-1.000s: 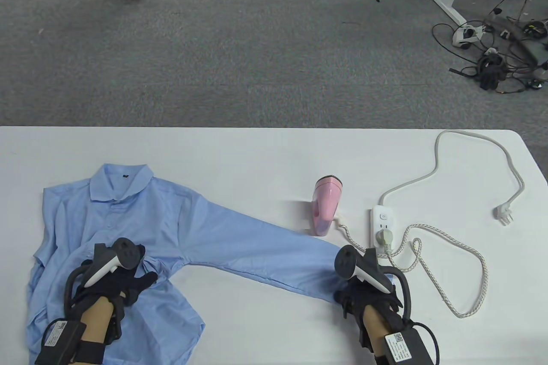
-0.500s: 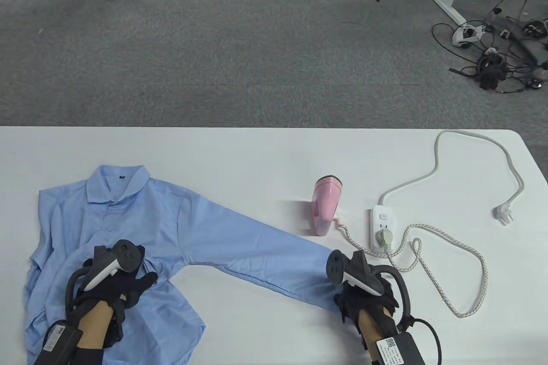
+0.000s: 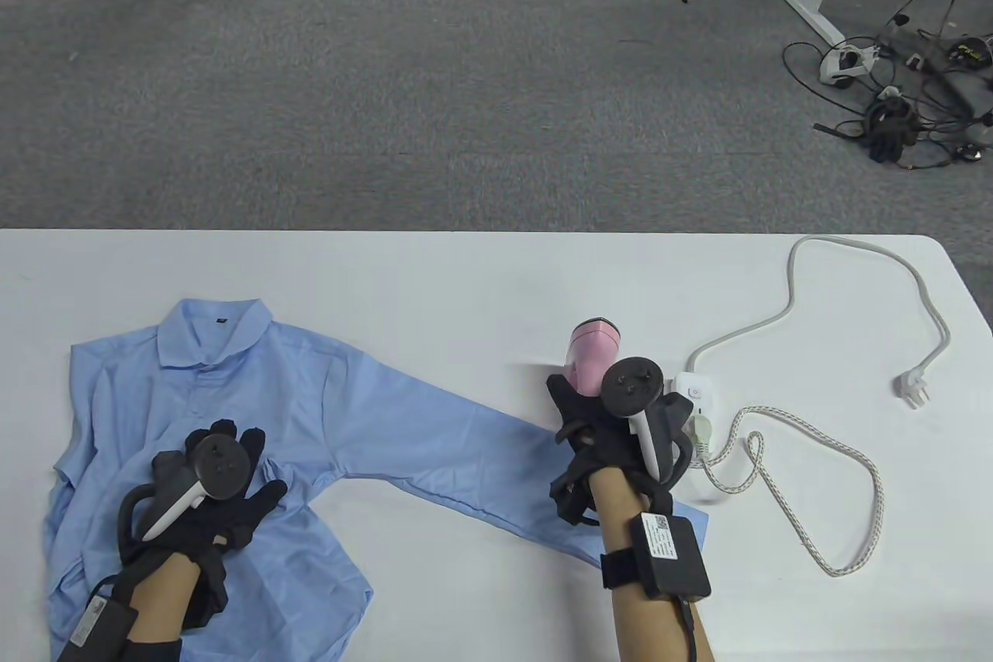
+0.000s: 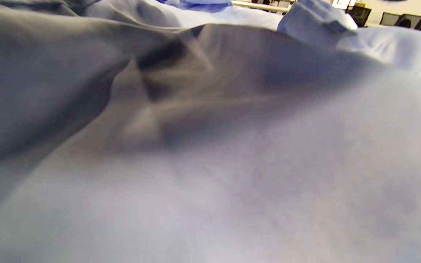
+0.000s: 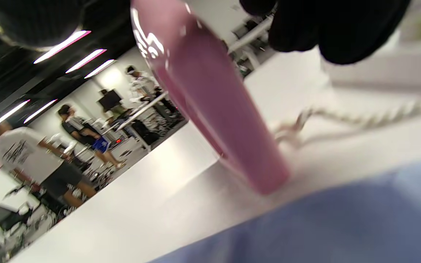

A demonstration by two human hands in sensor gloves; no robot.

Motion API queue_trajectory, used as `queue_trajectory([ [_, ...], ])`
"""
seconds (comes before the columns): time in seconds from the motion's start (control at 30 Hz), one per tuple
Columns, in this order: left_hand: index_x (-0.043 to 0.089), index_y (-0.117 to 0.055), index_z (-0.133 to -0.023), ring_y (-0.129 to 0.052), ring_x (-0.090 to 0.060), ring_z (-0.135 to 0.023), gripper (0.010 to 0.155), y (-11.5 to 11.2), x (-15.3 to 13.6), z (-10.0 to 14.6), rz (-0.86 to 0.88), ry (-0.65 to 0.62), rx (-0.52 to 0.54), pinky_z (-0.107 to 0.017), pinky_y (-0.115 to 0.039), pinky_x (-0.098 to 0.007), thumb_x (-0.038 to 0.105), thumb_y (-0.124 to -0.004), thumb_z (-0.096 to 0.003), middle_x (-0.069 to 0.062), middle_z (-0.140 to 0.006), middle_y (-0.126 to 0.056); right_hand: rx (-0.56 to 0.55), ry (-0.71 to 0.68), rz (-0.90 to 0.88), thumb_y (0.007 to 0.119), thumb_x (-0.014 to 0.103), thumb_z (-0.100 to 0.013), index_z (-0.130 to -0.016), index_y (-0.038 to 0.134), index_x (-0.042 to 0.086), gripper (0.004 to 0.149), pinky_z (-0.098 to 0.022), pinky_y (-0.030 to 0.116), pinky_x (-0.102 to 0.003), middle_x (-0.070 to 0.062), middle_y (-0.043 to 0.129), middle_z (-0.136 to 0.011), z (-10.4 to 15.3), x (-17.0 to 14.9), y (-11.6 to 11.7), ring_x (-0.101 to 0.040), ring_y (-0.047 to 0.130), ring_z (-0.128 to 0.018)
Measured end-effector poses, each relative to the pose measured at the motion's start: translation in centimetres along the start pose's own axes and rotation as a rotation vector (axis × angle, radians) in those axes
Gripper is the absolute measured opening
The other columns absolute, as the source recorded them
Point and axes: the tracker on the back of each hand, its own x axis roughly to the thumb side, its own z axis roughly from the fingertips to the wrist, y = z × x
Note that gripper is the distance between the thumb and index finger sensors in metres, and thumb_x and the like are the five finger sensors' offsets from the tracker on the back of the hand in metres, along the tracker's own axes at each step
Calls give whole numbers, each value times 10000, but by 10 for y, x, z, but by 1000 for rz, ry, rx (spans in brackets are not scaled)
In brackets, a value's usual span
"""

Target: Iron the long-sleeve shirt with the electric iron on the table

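— Since the earlier frame, what is seen to have moved?
— Only the right hand (image 3: 601, 421) is seen to have travelled: it was at the cuff end of the sleeve (image 3: 465, 452) and is now found further away and to the left, at the pink iron (image 3: 593, 348). The left hand (image 3: 221, 491) is kept on the blue shirt (image 3: 233, 398), with its fingers now spread out flat.

— How are the hands set?
— The left one is laid open, palm down, pressing the cloth near the armpit seam. The right one is reached around the near end of the iron; in the right wrist view dark fingers (image 5: 327, 33) are seen on both sides of the pink body (image 5: 214, 106), yet whether a grip is closed cannot be told.

— Where are the shirt and iron placed?
— The shirt is spread on the left part of the white surface (image 3: 465, 282), collar at the far side, one sleeve stretched rightward. The iron is stood just beyond that sleeve's end. Its braided cord (image 3: 814, 460) is run to a power strip (image 3: 694, 402) just to the right, and the strip's own plug (image 3: 911, 389) is left lying loose at the far right.
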Motion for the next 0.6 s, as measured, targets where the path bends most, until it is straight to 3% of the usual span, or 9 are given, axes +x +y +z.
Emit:
queue_trajectory([
  [0.1, 422, -190, -1098, -59, -313, -1155, 838, 0, 1, 0, -8, 2, 2, -746, -75, -635, 740, -521, -397, 22, -1194, -22, -125, -21, 234, 645, 713, -369, -916, 291, 6, 961, -486, 725, -596, -307, 378, -899, -9, 4, 10, -460, 711, -762],
  [0.17, 423, -192, -1097, -59, -312, -1156, 836, 0, 2, 0, -6, -2, 4, -747, -73, -634, 740, -521, -397, 25, -1194, -20, -109, 12, 186, 656, 701, -371, -903, 337, 15, 925, -476, 737, -591, -296, 421, -891, -14, 3, 15, -451, 740, -741],
  [0.23, 423, -193, -1098, -59, -312, -1156, 836, -1, 2, -1, -8, -3, -1, -747, -73, -634, 740, -520, -397, 24, -1194, -21, -82, 68, 94, 674, 667, -387, -856, 487, 36, 807, -442, 778, -566, -280, 549, -851, -20, -3, 18, -423, 824, -672],
  [0.3, 424, -193, -1098, -56, -311, -1156, 836, -4, 1, -3, -22, 2, -14, -747, -71, -634, 739, -520, -397, 26, -1194, -19, 24, 129, -47, 688, 658, -400, -791, 637, 80, 700, -379, 838, -540, -247, 714, -777, -27, -13, 22, -397, 931, -564],
  [0.37, 421, -195, -1098, -55, -312, -1154, 833, -7, 0, -5, -32, 9, -33, -745, -69, -633, 737, -519, -398, 23, -1192, -19, 66, 141, -182, 758, 623, -412, -803, 649, 94, 666, -415, 791, -579, -258, 683, -807, -29, -19, 23, -448, 883, -602],
  [0.6, 420, -199, -1099, -55, -314, -1153, 830, -8, 1, -5, -33, 3, -31, -743, -69, -633, 736, -516, -400, 22, -1192, -19, 51, 97, -174, 839, 524, -395, -830, 731, 154, 582, -465, 751, -616, -241, 722, -868, -33, -25, 32, -505, 827, -696],
])
